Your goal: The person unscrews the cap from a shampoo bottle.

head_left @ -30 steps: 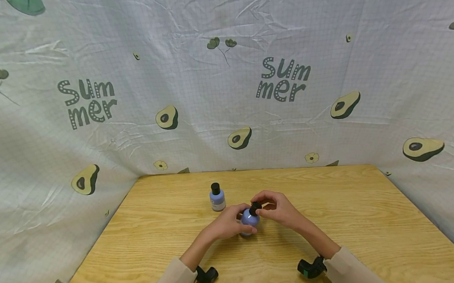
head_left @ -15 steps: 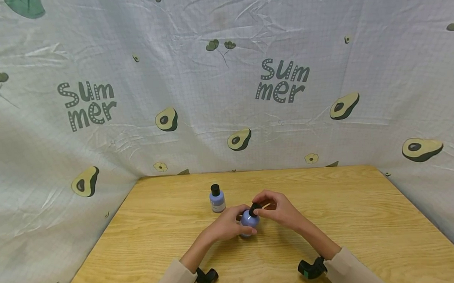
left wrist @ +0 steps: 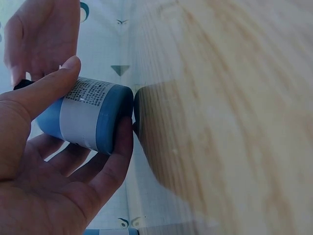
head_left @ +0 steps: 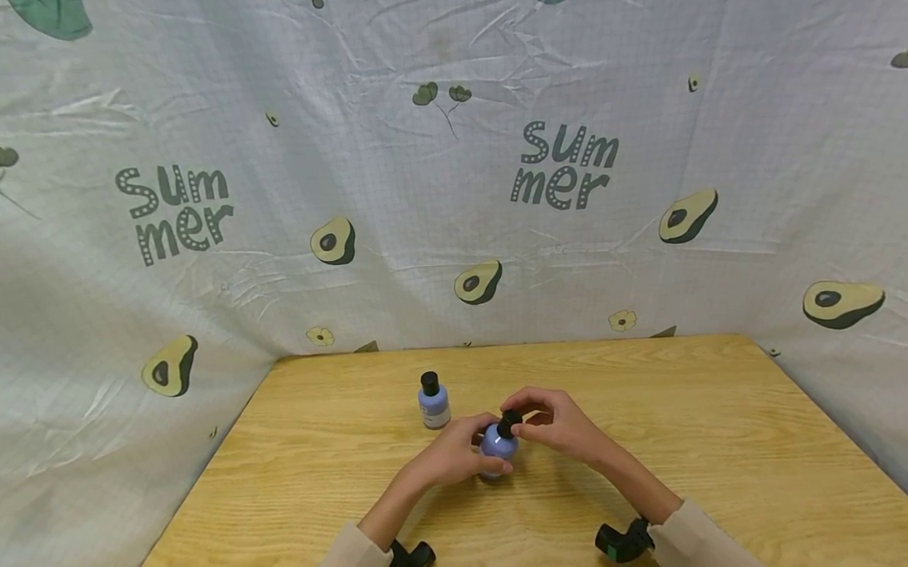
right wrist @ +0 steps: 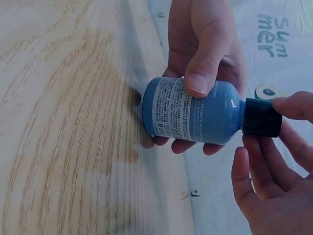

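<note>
My left hand [head_left: 458,452] grips a small blue bottle [right wrist: 215,115] round its body, thumb on one side and fingers on the other. The bottle is tilted, with its base close to the table; the left wrist view shows a printed label [left wrist: 83,110] on it. At its neck, my right hand [head_left: 555,422] pinches the black cap [right wrist: 262,117] between thumb and fingers. The cap sits on the bottle neck in the right wrist view. Behind the left hand, a second blue bottle [head_left: 434,408] with a black cap stands upright on the table.
The wooden table [head_left: 340,454] reaches back to a pale printed cloth [head_left: 393,260], which hangs behind it and along both sides. Black wrist devices, one near the left cuff [head_left: 414,560] and one near the right cuff [head_left: 621,542], hang close to the tabletop.
Both hands keep their hold on the bottle and its cap, with only slight finger shifts at the cap. The whole head view has drifted slightly downward in the frame.
</note>
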A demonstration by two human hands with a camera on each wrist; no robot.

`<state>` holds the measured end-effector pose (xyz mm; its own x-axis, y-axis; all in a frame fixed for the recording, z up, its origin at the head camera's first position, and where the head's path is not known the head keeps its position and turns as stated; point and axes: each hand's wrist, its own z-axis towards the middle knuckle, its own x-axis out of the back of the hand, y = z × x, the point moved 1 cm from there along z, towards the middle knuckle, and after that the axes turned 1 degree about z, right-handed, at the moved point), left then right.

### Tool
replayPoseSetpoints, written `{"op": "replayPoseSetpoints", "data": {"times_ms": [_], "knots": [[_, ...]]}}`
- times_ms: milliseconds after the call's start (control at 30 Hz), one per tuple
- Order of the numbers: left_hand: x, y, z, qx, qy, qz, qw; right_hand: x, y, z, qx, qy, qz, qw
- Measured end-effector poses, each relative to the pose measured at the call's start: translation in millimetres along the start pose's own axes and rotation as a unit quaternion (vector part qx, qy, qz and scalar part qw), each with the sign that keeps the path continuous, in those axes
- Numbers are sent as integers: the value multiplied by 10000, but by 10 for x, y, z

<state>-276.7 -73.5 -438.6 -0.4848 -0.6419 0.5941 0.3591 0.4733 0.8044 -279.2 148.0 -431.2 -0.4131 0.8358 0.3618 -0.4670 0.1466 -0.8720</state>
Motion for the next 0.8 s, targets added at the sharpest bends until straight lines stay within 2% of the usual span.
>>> {"op": "replayPoseSetpoints", "data": {"times_ms": [300, 800], "knots": [[0, -11, -8, 24, -18, -8, 10000, -20, 39, 4, -306, 323, -211, 9988], [-1, -6, 2, 13, 38, -8, 10000, 30, 0, 5, -47, -40, -250, 9997]]}}
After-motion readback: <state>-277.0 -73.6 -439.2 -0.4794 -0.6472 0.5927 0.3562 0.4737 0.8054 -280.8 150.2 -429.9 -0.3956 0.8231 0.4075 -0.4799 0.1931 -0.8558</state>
